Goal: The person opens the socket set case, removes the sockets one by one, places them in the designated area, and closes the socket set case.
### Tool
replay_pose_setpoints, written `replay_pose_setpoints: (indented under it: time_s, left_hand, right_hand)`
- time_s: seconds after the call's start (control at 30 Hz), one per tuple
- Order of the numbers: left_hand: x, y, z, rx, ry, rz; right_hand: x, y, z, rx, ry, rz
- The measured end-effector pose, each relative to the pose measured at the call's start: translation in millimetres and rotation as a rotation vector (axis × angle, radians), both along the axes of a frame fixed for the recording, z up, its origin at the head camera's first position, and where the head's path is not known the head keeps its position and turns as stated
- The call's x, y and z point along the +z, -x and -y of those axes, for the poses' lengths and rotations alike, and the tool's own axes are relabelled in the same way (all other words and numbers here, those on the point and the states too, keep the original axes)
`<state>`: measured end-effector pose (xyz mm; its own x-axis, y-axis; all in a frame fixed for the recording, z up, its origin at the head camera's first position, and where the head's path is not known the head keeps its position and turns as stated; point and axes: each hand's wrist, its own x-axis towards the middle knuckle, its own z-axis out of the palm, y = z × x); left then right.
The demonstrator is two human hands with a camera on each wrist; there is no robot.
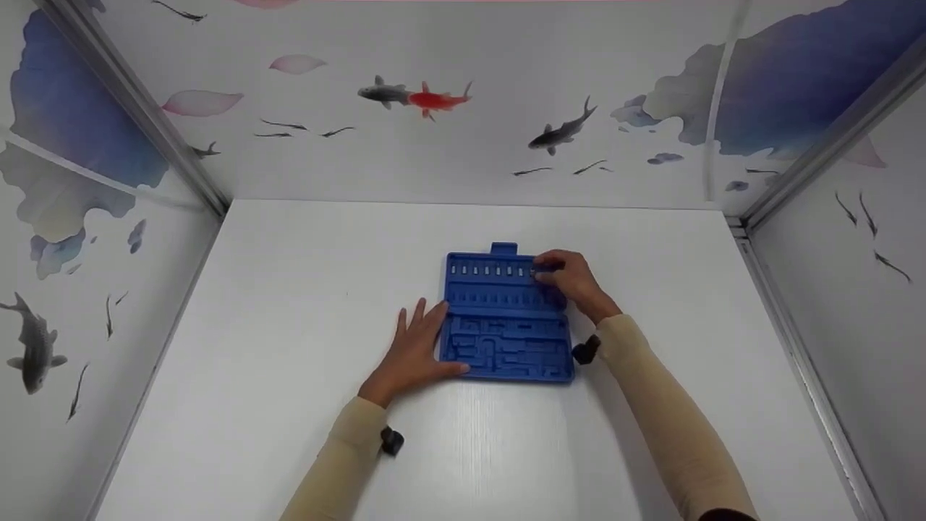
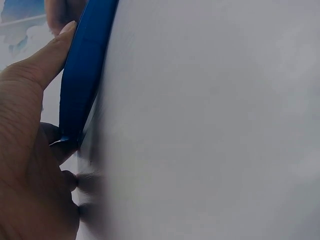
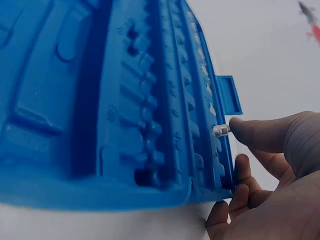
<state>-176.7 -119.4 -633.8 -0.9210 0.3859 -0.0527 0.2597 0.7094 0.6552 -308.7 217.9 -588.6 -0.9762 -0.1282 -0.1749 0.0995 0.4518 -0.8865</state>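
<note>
Nearest the person, two arms in beige sleeves reach forward over the white tabletop point(image 1: 289, 289), each with a small black wrist mount. Between them, near the middle of that table, lies the blue moulded plastic tool tray point(image 1: 506, 325), flat, with stepped recesses across its near half and rows of narrow slots across its far half. The left hand point(image 1: 416, 351) lies flat beside the tray's near left corner, fingers spread and straight on the table, thumb laid along the tray's near edge; in the left wrist view the thumb presses against the tray's blue rim point(image 2: 82, 80) (the rest of that view is plain white table). At the tray's far right corner, the right hand point(image 1: 571, 278) curls over the slot rows, and the right wrist view shows its fingertips point(image 3: 245, 131) pinching a small silvery metal bit point(image 3: 220, 131) at the last slot of the farthest row; whether the bit is seated in the slot or only held against it is hard to tell from this close angle. Just beyond it, a small blue latch tab point(image 3: 230, 95) sticks out from the tray's far edge. Farther still behind the tray rise white walls printed with grey and red fish point(image 1: 416, 96).
</note>
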Motion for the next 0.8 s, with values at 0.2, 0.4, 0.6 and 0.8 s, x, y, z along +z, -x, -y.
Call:
replay_pose_setpoints:
  time_s: [0.2,0.4,0.6,0.8]
  left_hand:
    - [-0.3,-0.6,0.3,-0.001,0.008,0.002]
    - [-0.1,-1.1,0.6,-0.004,0.009,-0.006]
    - [2.5,-1.3,0.3,0.000,-0.001,-0.002]
    - [2.6,-0.1,-0.3,0.008,-0.001,-0.001]
  right_hand:
    - [-2.5,-1.1,3.4,-0.001,-0.079,-0.013]
    - [-6.1,0.7,7.4,0.019,-0.170,-0.076]
    - [-9.4,1.5,6.1,-0.045,-0.108,-0.103]
    - [2.7,-5.0,1.3,-0.109,0.030,-0.185]
